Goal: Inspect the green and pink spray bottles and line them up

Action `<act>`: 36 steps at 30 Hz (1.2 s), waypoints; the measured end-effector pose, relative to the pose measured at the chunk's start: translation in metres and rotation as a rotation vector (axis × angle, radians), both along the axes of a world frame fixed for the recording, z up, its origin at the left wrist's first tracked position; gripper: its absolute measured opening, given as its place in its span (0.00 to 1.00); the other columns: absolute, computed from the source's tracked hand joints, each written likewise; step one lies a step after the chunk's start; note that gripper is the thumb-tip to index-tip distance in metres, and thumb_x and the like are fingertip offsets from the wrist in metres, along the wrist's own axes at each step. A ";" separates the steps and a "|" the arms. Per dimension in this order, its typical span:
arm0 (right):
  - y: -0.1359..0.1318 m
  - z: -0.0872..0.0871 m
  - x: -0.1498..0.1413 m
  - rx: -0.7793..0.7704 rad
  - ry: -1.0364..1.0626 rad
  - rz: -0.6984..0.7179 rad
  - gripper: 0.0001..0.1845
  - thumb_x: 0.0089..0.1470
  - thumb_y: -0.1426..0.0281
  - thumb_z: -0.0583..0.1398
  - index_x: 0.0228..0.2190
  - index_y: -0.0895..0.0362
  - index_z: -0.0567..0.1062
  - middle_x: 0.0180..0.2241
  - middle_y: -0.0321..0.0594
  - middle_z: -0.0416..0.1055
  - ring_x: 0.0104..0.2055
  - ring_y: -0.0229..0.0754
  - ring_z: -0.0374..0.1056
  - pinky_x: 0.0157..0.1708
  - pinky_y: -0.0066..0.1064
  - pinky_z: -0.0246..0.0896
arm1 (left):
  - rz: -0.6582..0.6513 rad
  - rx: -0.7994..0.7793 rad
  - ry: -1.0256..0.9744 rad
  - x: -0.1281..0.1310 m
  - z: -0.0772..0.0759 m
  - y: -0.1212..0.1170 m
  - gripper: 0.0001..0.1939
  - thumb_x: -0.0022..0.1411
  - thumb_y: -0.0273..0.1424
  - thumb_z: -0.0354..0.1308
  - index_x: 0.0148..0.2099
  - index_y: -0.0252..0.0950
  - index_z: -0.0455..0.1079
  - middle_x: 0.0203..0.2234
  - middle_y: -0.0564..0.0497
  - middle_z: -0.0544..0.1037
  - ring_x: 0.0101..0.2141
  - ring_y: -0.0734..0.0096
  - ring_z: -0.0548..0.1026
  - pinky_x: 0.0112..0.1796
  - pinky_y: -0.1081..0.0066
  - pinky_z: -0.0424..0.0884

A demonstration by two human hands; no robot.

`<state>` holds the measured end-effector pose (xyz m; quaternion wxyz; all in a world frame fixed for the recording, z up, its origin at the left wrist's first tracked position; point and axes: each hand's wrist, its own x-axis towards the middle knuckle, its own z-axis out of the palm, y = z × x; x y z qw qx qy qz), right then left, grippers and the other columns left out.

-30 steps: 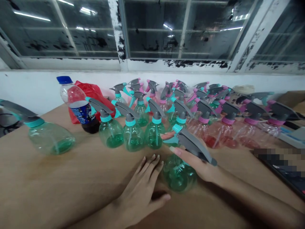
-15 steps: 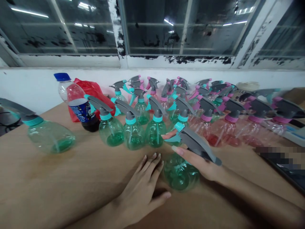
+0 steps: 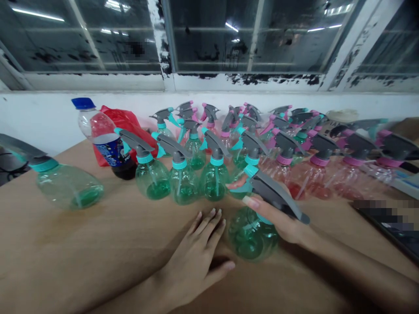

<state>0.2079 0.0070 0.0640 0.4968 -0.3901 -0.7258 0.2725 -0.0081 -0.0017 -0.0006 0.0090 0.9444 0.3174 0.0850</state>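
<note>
A green transparent spray bottle [image 3: 250, 237] with a grey and turquoise trigger head is in my right hand [image 3: 288, 224]. The fingers wrap round its neck below the trigger, partly hidden behind the head, and the thumb lies across the near side. The bottle leans, with a little green liquid at its bottom. My left hand [image 3: 199, 257] lies flat on the wooden table [image 3: 131, 244], fingers stretched out, just left of that bottle and apart from it. Behind the hands stands a row of similar green spray bottles [image 3: 214, 179].
Pink spray bottles [image 3: 317, 176] continue the row to the right, with several more behind. A cola bottle [image 3: 113, 150] stands by a red plastic bag [image 3: 122, 120]. Another green spray bottle [image 3: 68, 185] is at far left. A dark flat device [image 3: 386, 226] lies at right.
My right hand and the spray bottle it holds have shifted slightly to the right. My left hand stays flat in the same place.
</note>
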 end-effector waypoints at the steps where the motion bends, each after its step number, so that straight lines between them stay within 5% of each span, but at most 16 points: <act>1: 0.000 0.001 0.000 -0.005 0.012 0.007 0.09 0.55 0.62 0.60 0.38 0.50 0.72 0.31 0.35 0.73 0.31 0.41 0.69 0.34 0.35 0.64 | 0.001 -0.006 -0.002 0.000 0.000 0.000 0.35 0.67 0.50 0.46 0.65 0.28 0.53 0.63 0.39 0.54 0.62 0.55 0.51 0.59 0.54 0.52; 8: -0.001 -0.001 -0.001 -0.041 0.066 0.060 0.11 0.56 0.65 0.59 0.42 0.50 0.71 0.41 0.36 0.73 0.44 0.43 0.69 0.46 0.38 0.62 | 0.026 -0.035 -0.081 -0.002 -0.003 -0.002 0.35 0.67 0.48 0.49 0.67 0.32 0.49 0.64 0.42 0.53 0.63 0.56 0.51 0.59 0.53 0.52; 25: -0.002 0.001 0.000 -0.054 0.053 0.078 0.12 0.54 0.66 0.60 0.43 0.48 0.72 0.43 0.36 0.73 0.46 0.44 0.69 0.51 0.41 0.61 | 0.000 0.000 -0.006 0.000 0.001 0.000 0.34 0.68 0.50 0.46 0.65 0.29 0.53 0.63 0.42 0.53 0.63 0.58 0.51 0.60 0.56 0.50; 31: -0.002 0.001 0.000 -0.064 0.046 0.073 0.13 0.53 0.63 0.61 0.42 0.49 0.73 0.40 0.37 0.74 0.43 0.46 0.71 0.46 0.40 0.65 | 0.004 0.008 -0.014 0.000 0.002 -0.001 0.34 0.67 0.49 0.48 0.64 0.29 0.54 0.63 0.42 0.55 0.62 0.56 0.52 0.59 0.55 0.52; 36: 0.001 -0.001 0.002 -0.043 0.021 0.070 0.11 0.51 0.59 0.62 0.36 0.50 0.73 0.31 0.36 0.72 0.30 0.43 0.69 0.33 0.36 0.66 | 0.010 -0.016 -0.019 0.000 0.002 -0.001 0.34 0.68 0.49 0.47 0.65 0.30 0.53 0.63 0.43 0.55 0.62 0.56 0.53 0.59 0.54 0.51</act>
